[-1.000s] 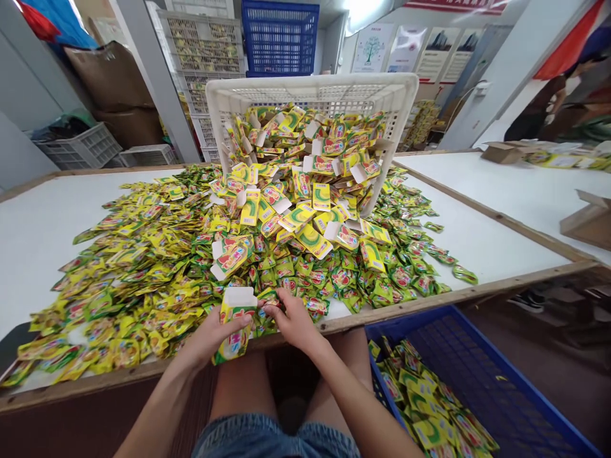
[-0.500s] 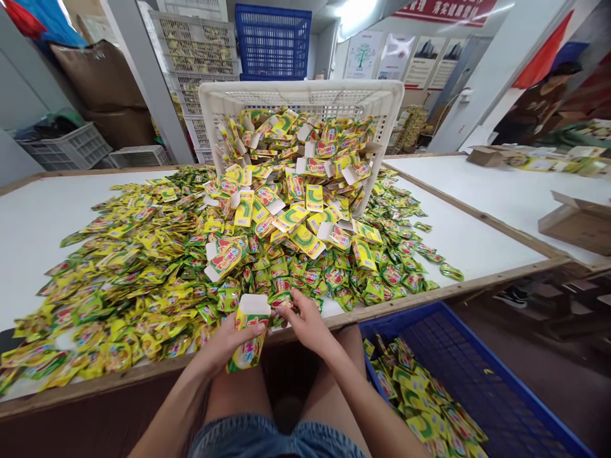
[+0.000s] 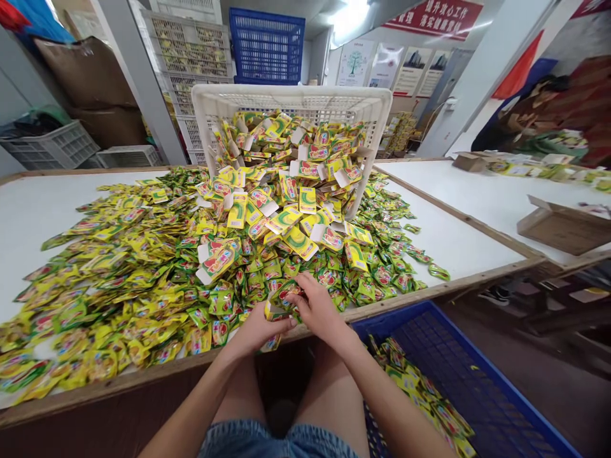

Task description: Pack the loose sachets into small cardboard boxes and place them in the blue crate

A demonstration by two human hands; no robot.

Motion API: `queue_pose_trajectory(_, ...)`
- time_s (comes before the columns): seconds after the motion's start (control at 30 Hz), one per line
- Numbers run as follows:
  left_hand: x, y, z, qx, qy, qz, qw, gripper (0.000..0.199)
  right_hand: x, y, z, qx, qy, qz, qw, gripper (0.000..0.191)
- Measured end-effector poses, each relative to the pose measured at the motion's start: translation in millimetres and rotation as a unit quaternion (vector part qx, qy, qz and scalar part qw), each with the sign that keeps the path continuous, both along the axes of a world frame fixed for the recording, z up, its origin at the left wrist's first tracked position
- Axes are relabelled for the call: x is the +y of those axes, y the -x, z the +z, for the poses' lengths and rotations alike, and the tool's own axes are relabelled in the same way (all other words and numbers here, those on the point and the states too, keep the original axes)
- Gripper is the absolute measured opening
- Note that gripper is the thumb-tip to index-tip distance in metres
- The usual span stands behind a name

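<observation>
My left hand (image 3: 266, 327) is wrapped round a small yellow-green box (image 3: 277, 310) just over the table's front edge. Pinched in my right hand (image 3: 315, 305) is a green candy packet (image 3: 288, 291), held right at the box's open top. Part of the box is covered by my fingers. Beyond both hands lies a wide heap of green and yellow packets (image 3: 143, 273). More small boxes (image 3: 300, 242), several with open flaps, spill over the heap from a tipped white basket (image 3: 291, 92).
A blue crate (image 3: 496, 375) with filled boxes stands low at my right, below the wooden table edge (image 3: 482, 280). An open brown carton (image 3: 563, 226) sits on the neighbouring table, where another person (image 3: 529, 114) works. Stacked crates (image 3: 267, 44) stand behind the basket.
The box has moved right and up, and is turned so less of its front shows. My right hand has brought a packet to its open top. The view has shifted slightly.
</observation>
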State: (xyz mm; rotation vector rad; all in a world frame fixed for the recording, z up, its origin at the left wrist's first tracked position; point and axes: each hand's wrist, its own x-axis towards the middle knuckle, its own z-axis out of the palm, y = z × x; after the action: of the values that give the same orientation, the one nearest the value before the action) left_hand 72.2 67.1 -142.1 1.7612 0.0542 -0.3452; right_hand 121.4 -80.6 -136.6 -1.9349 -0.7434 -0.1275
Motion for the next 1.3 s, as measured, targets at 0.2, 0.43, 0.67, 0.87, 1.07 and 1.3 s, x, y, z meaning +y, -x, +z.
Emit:
queue_pose_trajectory(0.2, 0, -3, -3.0, 0.011, 0.063, 0.022, 0.998, 0.018, 4, 3, 1.2, -0.053, 0.045, 0.055, 0.996, 0.025)
queue_pose_trajectory(0.43, -3, -11, -0.4, -0.013, 0.083, 0.031, 0.996, 0.025, 3, 6, -4.8, -0.070, 0.024, -0.011, 0.997, 0.012)
queue_pose_trajectory(0.67, 0, -24, -30.4, -0.063, 0.129, 0.083, 0.986, 0.050, -2, 20, -29.7, 0.031, -0.071, 0.019, 0.997, 0.020)
queue_pose_trajectory(0.87, 6, -26, -44.8, -0.089, 0.107, 0.117, 0.983, 0.050, 6, 23, -49.8, 0.124, -0.193, -0.044, 0.972, 0.032)
queue_pose_trajectory(1.07, 3, -10, -42.5, -0.172, 0.087, 0.141, 0.971, 0.037, 8, 15, -61.4, 0.097, -0.168, -0.071, 0.979, 0.025)
queue_pose_trajectory(1.3, 7, -20, -46.5, -0.191, -0.036, 0.116, 0.974, 0.014, 0, -11, -50.9, 0.050, -0.050, 0.009, 0.997, 0.014)
